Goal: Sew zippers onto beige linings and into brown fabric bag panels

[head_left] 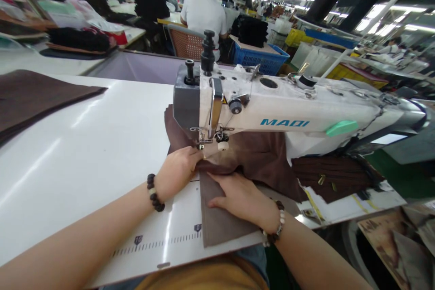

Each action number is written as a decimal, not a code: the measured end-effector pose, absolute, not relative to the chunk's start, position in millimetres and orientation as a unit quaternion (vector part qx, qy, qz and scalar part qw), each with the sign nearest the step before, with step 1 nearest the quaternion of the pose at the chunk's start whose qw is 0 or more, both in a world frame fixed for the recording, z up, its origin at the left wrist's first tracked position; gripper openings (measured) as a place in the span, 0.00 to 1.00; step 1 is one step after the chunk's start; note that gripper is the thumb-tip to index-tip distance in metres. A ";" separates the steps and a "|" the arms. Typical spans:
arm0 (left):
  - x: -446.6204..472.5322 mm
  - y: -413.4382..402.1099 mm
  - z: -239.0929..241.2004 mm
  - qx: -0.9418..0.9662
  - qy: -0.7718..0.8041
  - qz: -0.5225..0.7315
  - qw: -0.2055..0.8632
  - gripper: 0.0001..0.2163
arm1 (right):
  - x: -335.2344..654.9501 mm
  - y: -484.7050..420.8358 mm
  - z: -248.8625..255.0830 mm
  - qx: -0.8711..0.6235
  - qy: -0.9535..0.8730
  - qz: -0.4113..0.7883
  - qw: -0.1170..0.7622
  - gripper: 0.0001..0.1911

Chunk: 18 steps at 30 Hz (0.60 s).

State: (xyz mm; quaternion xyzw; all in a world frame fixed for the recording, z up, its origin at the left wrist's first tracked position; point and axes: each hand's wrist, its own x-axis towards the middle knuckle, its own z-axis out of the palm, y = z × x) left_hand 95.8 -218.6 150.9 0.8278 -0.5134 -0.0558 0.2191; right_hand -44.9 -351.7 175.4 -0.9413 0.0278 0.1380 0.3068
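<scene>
A white sewing machine (251,113) stands over dark brown fabric (261,149), part of it under the needle area. Close to the presser foot, my left hand (180,167) is closed, its fingertips pinching the edge of the brown fabric. My right hand (241,197) lies open with thumb and fingers apart, palm down on a grey-brown fabric panel (217,222). This panel extends toward the table's front edge, and its far side meets the brown fabric. The tips of my left fingers are partly hidden.
Folded brown fabric (41,95) lies at the left of the white table (95,154). More brown fabric with zipper pulls (333,176) sits right of the machine. Beyond are a blue crate (258,59) and a person in a white shirt (204,13). A cardboard box (384,240) stands lower right.
</scene>
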 end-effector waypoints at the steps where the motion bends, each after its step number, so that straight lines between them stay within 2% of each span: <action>1: 99.9 -220.0 152.0 0.830 -0.506 -0.062 0.227 0.09 | -44.4 -354.0 177.0 -0.918 0.013 0.182 0.351 0.32; 5: 116.4 -222.9 155.9 0.803 -0.460 -0.161 0.342 0.11 | -36.7 -370.6 174.2 -0.773 0.015 0.368 0.517 0.28; 8: 121.5 -220.7 154.5 0.749 -0.385 -0.266 0.469 0.13 | -22.6 -386.9 169.0 -0.730 0.060 0.408 0.544 0.28; 10: 120.8 -219.3 153.2 0.725 -0.335 -0.299 0.522 0.12 | -10.1 -394.6 168.8 -0.772 0.070 0.392 0.496 0.27; 15: 115.7 -220.5 154.3 0.705 -0.294 -0.298 0.572 0.08 | 18.1 -394.1 169.7 -0.949 0.085 0.186 0.242 0.20; 18: 117.1 -221.0 150.5 0.709 -0.313 -0.283 0.565 0.09 | 30.3 -390.5 164.0 -0.973 0.092 0.100 0.187 0.20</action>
